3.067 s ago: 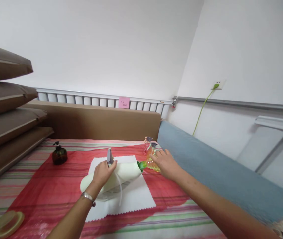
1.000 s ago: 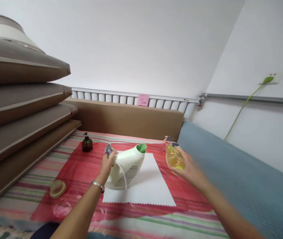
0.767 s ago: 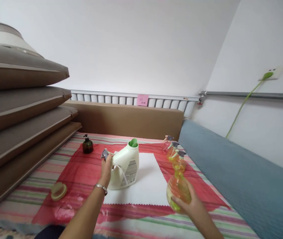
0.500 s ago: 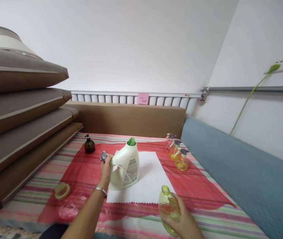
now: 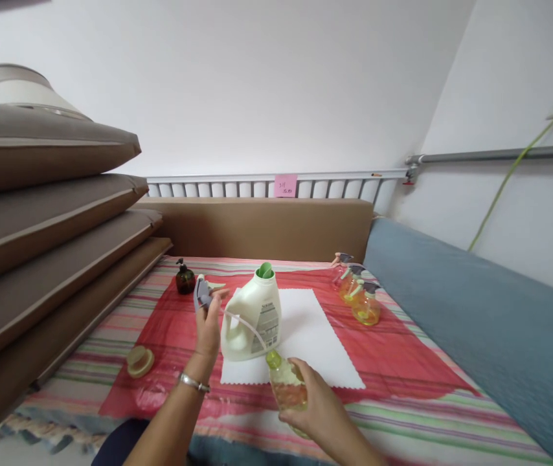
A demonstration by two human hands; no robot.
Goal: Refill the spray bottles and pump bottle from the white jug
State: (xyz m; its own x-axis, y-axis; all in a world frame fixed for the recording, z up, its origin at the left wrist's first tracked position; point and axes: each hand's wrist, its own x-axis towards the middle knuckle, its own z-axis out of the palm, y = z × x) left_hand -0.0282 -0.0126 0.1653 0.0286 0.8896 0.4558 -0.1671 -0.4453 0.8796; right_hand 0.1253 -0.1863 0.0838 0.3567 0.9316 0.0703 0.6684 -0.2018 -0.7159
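My left hand (image 5: 210, 320) holds a grey-and-white spray trigger head (image 5: 203, 292), its thin clear tube running down to the right. The tube's end is at the neck of a yellow-green clear bottle (image 5: 289, 391); whether it has entered the mouth I cannot tell. My right hand (image 5: 318, 401) is wrapped around that bottle, which leans a little to the left. Behind the tube stands a pale jug (image 5: 267, 310) with a handle, a printed label and a green spout in its open neck. It rests on a white sheet (image 5: 305, 323).
Several spray bottles (image 5: 366, 307) stand in a row at the right. At the left are a dark pump bottle (image 5: 186, 279) and a pale round cap (image 5: 139, 361). Red plastic sheeting (image 5: 403, 369) covers striped cloth. Stacked cushions (image 5: 57, 213) rise on the left.
My right hand has brought the bottle left and up, toward the jug. The trigger head in my left hand is turned more upright, and its tube end now meets the bottle's neck.
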